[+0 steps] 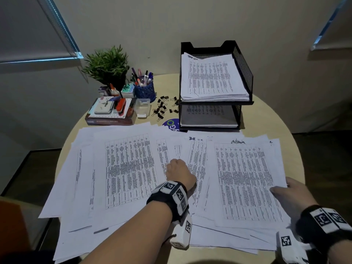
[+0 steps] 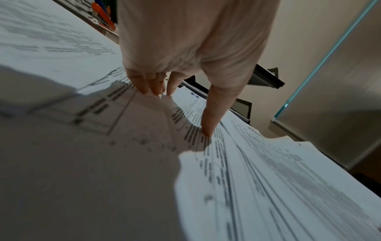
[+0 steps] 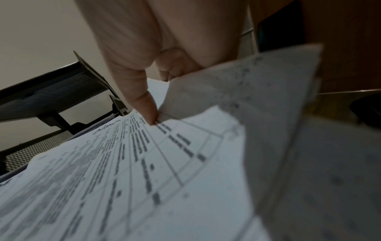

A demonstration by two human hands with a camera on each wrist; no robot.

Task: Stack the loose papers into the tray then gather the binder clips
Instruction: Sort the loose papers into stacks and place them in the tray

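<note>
Head view is showing the loose papers (image 1: 131,168) lying spread in overlapping sheets under both hands, covering the near part of the round tabletop (image 1: 266,119). The left hand (image 1: 180,171) is pressing down on the middle sheets; the left wrist view is showing its fingertips (image 2: 153,88) and thumb touching the paper, fingers bent but gripping nothing. The right hand (image 1: 294,194) is pinching the right edge of one printed sheet (image 1: 245,180), thumb on top and fingers under the lifted edge, as the right wrist view is showing (image 3: 237,91). Beyond the hands, the black two-tier tray (image 1: 244,73) is standing with a stack already lying in its upper tier. Just left of the tray, the binder clips (image 1: 163,108) are lying scattered. Farther left, a blue pen cup (image 1: 143,90), a potted plant (image 1: 107,65) and a red stapler (image 1: 121,107) are sitting together.
</note>
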